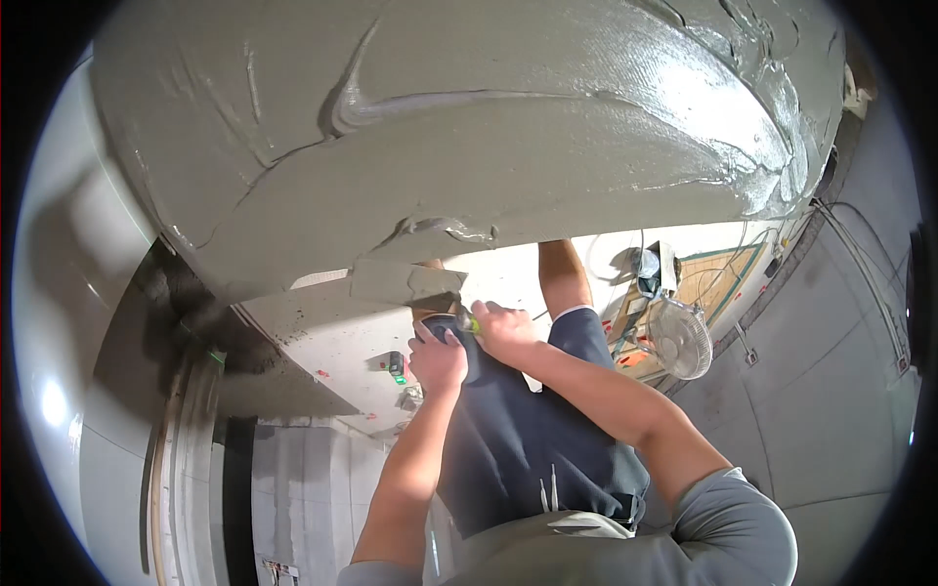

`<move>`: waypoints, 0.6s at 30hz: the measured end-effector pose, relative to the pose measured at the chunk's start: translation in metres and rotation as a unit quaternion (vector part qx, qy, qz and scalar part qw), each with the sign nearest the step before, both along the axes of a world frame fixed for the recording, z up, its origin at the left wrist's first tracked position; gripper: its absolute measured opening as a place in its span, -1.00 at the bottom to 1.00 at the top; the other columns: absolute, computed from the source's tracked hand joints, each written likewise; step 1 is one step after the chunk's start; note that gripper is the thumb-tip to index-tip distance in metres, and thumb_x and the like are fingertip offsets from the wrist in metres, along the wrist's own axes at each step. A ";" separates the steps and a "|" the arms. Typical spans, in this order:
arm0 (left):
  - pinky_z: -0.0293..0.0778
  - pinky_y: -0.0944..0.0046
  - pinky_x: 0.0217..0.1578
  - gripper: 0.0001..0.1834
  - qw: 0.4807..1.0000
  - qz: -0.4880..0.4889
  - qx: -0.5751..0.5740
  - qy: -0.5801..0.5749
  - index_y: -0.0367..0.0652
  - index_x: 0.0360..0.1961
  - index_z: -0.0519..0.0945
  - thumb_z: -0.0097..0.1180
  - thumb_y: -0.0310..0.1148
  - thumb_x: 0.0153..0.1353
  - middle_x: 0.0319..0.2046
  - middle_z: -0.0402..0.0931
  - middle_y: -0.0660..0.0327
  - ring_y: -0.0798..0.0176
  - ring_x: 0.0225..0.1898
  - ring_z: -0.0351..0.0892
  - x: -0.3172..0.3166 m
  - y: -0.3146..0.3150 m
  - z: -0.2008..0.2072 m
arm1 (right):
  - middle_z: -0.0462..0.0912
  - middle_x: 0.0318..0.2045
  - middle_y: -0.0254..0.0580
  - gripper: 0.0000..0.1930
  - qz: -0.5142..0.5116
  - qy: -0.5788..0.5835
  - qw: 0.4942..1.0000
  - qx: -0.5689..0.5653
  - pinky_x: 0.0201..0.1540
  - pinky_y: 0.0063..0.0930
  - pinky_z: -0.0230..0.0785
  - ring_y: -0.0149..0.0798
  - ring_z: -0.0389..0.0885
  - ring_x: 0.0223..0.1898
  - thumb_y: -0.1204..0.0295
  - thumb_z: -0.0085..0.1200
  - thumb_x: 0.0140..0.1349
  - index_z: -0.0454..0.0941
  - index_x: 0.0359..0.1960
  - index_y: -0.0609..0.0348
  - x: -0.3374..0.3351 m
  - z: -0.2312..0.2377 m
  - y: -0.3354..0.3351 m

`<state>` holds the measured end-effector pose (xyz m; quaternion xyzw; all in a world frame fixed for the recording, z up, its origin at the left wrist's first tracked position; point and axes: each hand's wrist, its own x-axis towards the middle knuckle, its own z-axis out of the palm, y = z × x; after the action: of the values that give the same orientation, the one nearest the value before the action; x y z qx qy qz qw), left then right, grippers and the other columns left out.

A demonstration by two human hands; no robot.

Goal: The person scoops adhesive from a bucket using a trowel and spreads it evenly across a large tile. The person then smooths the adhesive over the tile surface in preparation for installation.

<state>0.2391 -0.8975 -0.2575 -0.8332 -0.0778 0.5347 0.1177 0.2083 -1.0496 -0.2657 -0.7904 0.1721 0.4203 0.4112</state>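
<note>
My right hand (505, 333) is closed around the green handle of a trowel (476, 323). Its flat grey blade (436, 284) reaches left, just below the lower edge of a large slab (469, 186) coated in wet grey paste. Ridges and smeared swirls mark the paste, and a raised lump (445, 230) sits by that edge. Beside the trowel, at my left knee, is my left hand (437, 361); its thumb stands apart from the partly bent fingers, and I see nothing held in it. Part of the blade is hidden under the slab's edge.
To the right stand a white fan (681, 338) and a wooden board (718, 285) with a dark edge. Cables (860, 244) run along the grey wall. A small dark device (396, 363) is on the pale floor at left. Long boards (186, 459) lean farther left.
</note>
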 end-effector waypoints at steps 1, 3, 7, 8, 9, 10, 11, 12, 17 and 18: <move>0.53 -0.07 -0.05 -0.24 1.000 0.010 -0.005 0.001 -0.30 0.37 0.19 0.06 -0.06 0.28 -0.05 0.47 -0.20 -0.20 -0.10 0.60 0.000 0.001 -0.002 | 0.65 -0.33 -0.06 -0.63 0.002 0.003 1.000 0.008 -0.31 -0.05 0.54 0.06 0.70 -0.33 0.37 0.30 0.04 0.39 -0.18 0.11 0.003 0.005 -0.006; 0.53 -0.08 -0.05 -0.24 1.000 0.017 0.003 0.014 -0.30 0.37 0.19 0.06 -0.05 0.28 -0.04 0.48 -0.19 -0.20 -0.10 0.60 0.003 0.003 0.000 | 0.67 -0.34 0.00 -0.66 -0.016 0.006 1.000 0.007 -0.29 -0.04 0.56 0.12 0.70 -0.34 0.33 0.24 0.07 0.44 -0.16 0.13 0.002 0.014 -0.025; 0.55 -0.09 -0.04 -0.20 0.999 0.033 -0.007 0.020 -0.31 0.41 0.10 0.03 -0.04 0.30 -0.01 0.44 -0.24 -0.24 -0.08 0.60 0.003 0.010 0.000 | 0.68 -0.35 0.14 -0.62 -0.096 0.050 0.992 -0.072 -0.21 0.03 0.54 0.22 0.68 -0.33 0.33 0.22 0.07 0.46 -0.09 0.18 -0.008 0.023 -0.068; 0.53 -0.11 -0.07 -0.26 0.999 0.038 -0.009 -0.005 -0.31 0.33 0.25 0.06 -0.03 0.28 -0.04 0.50 -0.16 -0.20 -0.09 0.61 0.003 0.010 0.000 | 0.68 -0.37 0.16 -0.61 -0.128 0.052 0.988 -0.069 -0.21 0.04 0.54 0.24 0.68 -0.33 0.32 0.22 0.07 0.47 -0.08 0.18 -0.012 0.019 -0.073; 0.53 -0.11 -0.08 -0.27 0.999 0.045 -0.002 0.001 -0.33 0.32 0.26 0.09 -0.08 0.26 -0.07 0.53 -0.14 -0.19 -0.10 0.61 0.002 0.009 -0.002 | 0.68 -0.39 0.18 -0.60 -0.159 0.056 0.984 -0.065 -0.21 0.05 0.53 0.25 0.67 -0.33 0.31 0.22 0.07 0.47 -0.07 0.19 -0.013 0.013 -0.072; 0.53 -0.10 -0.08 -0.27 0.998 0.043 -0.032 -0.027 -0.34 0.32 0.26 0.10 -0.10 0.25 -0.09 0.54 -0.13 -0.19 -0.10 0.61 0.004 0.011 -0.001 | 0.67 -0.41 0.21 -0.61 -0.172 0.087 0.980 -0.050 -0.19 0.06 0.52 0.27 0.67 -0.30 0.32 0.20 0.08 0.47 -0.08 0.20 -0.003 0.017 -0.065; 0.53 -0.09 -0.08 -0.27 0.996 0.041 -0.063 -0.056 -0.36 0.31 0.26 0.12 -0.13 0.24 -0.11 0.55 -0.12 -0.19 -0.09 0.61 0.006 0.012 0.000 | 0.66 -0.40 0.24 -0.60 -0.154 0.109 0.981 -0.040 -0.16 0.07 0.52 0.28 0.67 -0.27 0.29 0.19 0.09 0.45 -0.07 0.21 0.004 0.017 -0.054; 0.52 -0.09 -0.05 -0.26 0.996 0.073 -0.047 -0.037 -0.38 0.32 0.24 0.14 -0.17 0.23 -0.14 0.56 -0.12 -0.17 -0.09 0.60 0.007 0.012 0.001 | 0.66 -0.39 0.25 -0.58 -0.128 0.138 0.981 -0.039 -0.14 0.06 0.52 0.28 0.67 -0.25 0.29 0.22 0.08 0.44 -0.06 0.22 0.013 0.015 -0.036; 0.53 -0.10 -0.12 -0.24 0.998 0.022 -0.048 0.044 -0.29 0.28 0.32 0.16 -0.01 0.18 -0.06 0.47 -0.10 -0.12 -0.13 0.60 0.001 0.031 -0.002 | 0.68 -0.29 0.18 -0.53 -0.048 0.132 0.989 0.047 -0.09 0.04 0.52 0.22 0.68 -0.19 0.23 0.21 0.13 0.39 0.01 0.16 0.054 0.008 0.064; 0.53 -0.08 -0.12 -0.27 0.996 0.017 -0.066 0.055 -0.24 0.24 0.35 0.19 -0.01 0.15 -0.06 0.47 -0.07 -0.08 -0.14 0.61 -0.020 0.045 -0.013 | 0.68 -0.28 0.15 -0.55 -0.033 0.120 0.991 0.057 -0.09 0.04 0.52 0.21 0.68 -0.19 0.23 0.21 0.13 0.40 0.00 0.14 0.059 0.009 0.080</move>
<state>0.2186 -0.8526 -0.2704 -0.8072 -0.0497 0.5853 0.0577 0.2671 -0.9700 -0.2569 -0.7036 0.2216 0.5074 0.4454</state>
